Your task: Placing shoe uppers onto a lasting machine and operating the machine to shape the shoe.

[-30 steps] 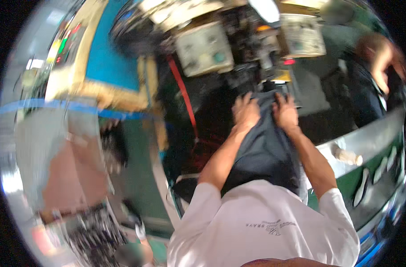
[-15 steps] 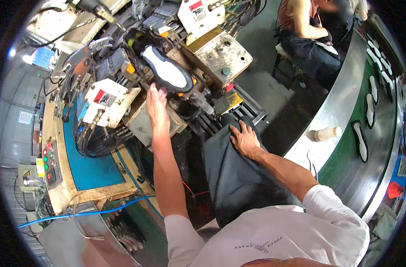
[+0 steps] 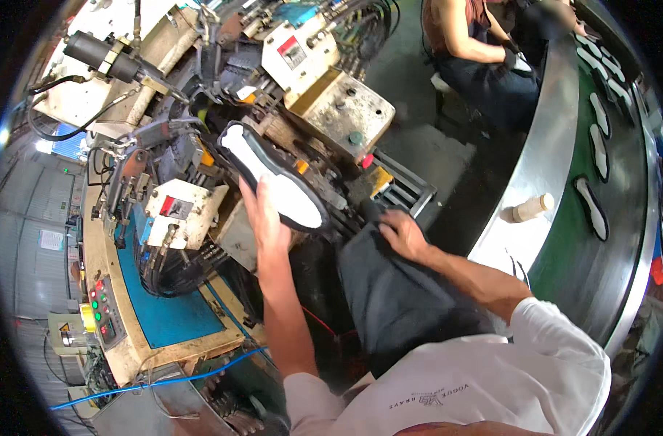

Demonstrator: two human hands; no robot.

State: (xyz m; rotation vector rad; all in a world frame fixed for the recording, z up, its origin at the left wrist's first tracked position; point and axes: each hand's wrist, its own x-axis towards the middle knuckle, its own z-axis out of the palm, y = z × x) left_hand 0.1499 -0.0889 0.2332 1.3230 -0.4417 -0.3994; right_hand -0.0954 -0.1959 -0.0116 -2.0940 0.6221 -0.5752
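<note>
My left hand (image 3: 267, 212) grips a dark shoe upper (image 3: 276, 183) by its near left edge, thumb lying on the white underside. The upper is bottom up, tilted, its narrow end toward the machine (image 3: 262, 120) and its broad end toward me. Beneath it the machine's parts are partly hidden. My right hand (image 3: 405, 237) rests on my dark-clothed knee with its fingers apart, holding nothing.
A control box with buttons (image 3: 355, 109) stands right of the upper. On the right, a conveyor (image 3: 564, 251) carries several shoe uppers; a pale bottle (image 3: 531, 208) lies on its metal edge. Another person (image 3: 484, 73) sits beyond. A button panel (image 3: 106, 309) is at left.
My left hand has closed on the shoe upper and drawn it off the machine toward me. My right hand stays on my knee; the whole view has shifted a little.
</note>
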